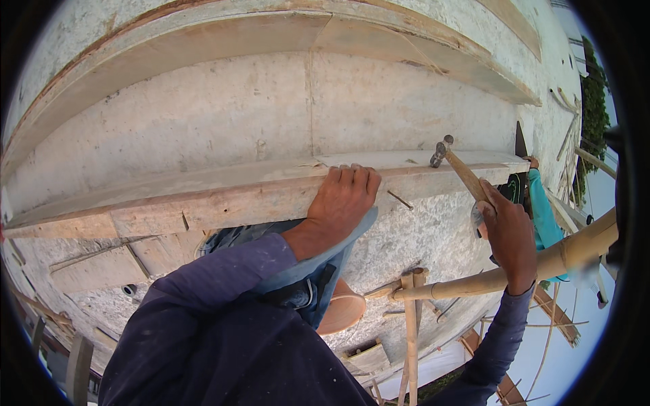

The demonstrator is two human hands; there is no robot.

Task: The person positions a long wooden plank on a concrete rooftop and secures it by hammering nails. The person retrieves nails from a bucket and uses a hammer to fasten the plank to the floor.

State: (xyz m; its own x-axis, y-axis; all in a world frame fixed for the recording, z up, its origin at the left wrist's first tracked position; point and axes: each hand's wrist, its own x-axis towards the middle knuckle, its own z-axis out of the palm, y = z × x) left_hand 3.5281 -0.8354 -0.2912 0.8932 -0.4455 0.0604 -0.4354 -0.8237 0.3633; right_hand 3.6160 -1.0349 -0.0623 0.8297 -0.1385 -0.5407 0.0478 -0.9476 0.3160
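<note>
My right hand (pixel 508 230) is closed round the wooden handle of a hammer (pixel 467 177). The dark metal head is raised at the upper edge of a long wooden board (pixel 257 199). Over that same edge curl the fingers of my left hand (pixel 345 196), gripping the board; its fingertips are partly hidden. Between my two hands a nail (pixel 399 199) slants out of the board's front face. Another short nail (pixel 185 221) sticks out farther left.
Above the board runs a pale panel (pixel 217 115) under a second wooden ledge (pixel 237 37). At the right are a co-worker's teal sleeve (pixel 542 210) and thick bamboo poles (pixel 474 281). A round orange-brown container (pixel 342 312) shows below my left arm, against a rough grey surface (pixel 420 230).
</note>
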